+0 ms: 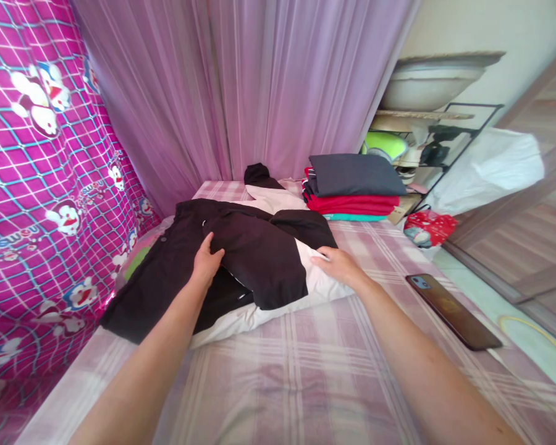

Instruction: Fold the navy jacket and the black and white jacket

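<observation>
A black and white jacket lies spread on the checked bed sheet, one black sleeve folded across its middle. My left hand rests flat on the black cloth left of that sleeve, fingers together. My right hand presses on the white part at the jacket's right edge, fingers pinching or pushing the cloth; the grip is not clear. The hood points to the far end of the bed.
A pile of folded clothes, grey on top, red and teal below, sits at the far right of the bed. A phone lies near the right edge. Pink cartoon cloth hangs left, lilac curtain behind, a rack with a basin right.
</observation>
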`<move>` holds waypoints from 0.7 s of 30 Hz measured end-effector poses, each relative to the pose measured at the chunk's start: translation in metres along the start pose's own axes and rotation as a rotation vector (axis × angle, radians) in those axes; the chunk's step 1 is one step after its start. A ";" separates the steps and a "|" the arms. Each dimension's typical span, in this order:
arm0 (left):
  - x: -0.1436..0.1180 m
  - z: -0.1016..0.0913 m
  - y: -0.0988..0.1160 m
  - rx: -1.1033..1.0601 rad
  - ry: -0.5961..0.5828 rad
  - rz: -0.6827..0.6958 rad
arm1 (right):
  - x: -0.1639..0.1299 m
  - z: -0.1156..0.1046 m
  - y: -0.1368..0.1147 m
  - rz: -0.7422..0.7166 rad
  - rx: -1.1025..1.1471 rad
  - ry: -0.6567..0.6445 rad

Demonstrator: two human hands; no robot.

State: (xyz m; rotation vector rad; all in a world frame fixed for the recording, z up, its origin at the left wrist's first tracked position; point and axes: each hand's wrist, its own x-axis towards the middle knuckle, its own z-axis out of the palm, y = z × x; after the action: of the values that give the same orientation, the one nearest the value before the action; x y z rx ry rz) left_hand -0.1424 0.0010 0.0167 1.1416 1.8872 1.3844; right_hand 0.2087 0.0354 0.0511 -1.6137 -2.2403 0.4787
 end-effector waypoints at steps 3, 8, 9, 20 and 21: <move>0.003 -0.001 -0.012 0.180 -0.016 0.033 | -0.007 -0.001 0.005 0.025 0.025 -0.004; 0.008 -0.006 -0.014 0.329 -0.071 -0.025 | -0.017 -0.006 -0.011 0.000 -0.178 0.170; 0.009 -0.007 -0.011 0.374 -0.032 -0.001 | -0.018 -0.007 -0.019 -0.080 -0.182 0.236; -0.076 0.078 0.067 0.709 -0.287 0.622 | 0.003 0.057 -0.043 -0.241 -0.262 0.030; -0.081 0.090 0.070 0.704 -0.323 0.635 | 0.003 0.060 -0.039 -0.238 -0.243 0.037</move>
State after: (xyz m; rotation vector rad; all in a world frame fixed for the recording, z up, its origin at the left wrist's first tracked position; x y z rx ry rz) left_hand -0.0072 -0.0166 0.0473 2.3015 1.8853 0.7017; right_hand 0.1475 0.0225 0.0164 -1.4207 -2.4977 0.1168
